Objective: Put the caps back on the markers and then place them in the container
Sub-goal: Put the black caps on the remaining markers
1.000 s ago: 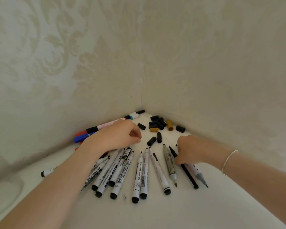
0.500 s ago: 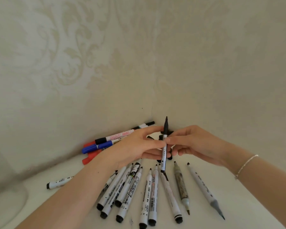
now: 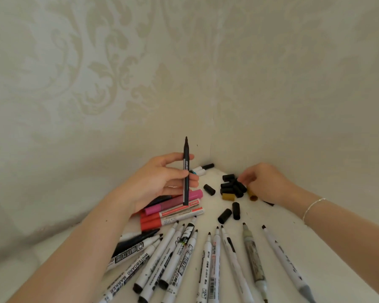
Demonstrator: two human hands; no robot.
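My left hand (image 3: 160, 180) holds a thin black marker (image 3: 186, 171) upright, its uncapped tip pointing up. My right hand (image 3: 265, 182) reaches into a pile of loose black caps (image 3: 231, 188) near the corner, fingertips touching them; whether it grips one is hidden. Two more black caps (image 3: 230, 213) lie apart, closer to me. Several uncapped white markers (image 3: 177, 254) fan out on the white table (image 3: 304, 248) in front of me. Capped pink and red markers (image 3: 173, 206) lie below my left hand.
Two wallpapered walls meet in a corner (image 3: 210, 154) just behind the caps. Mustard-coloured caps (image 3: 228, 196) lie beside the black ones. A capped marker (image 3: 204, 168) lies against the left wall. A bracelet (image 3: 313, 206) circles my right wrist.
The black marker went from both hands to my left hand alone, which now holds it higher. My right hand let go and moved right to the cap pile. The view shifted closer.
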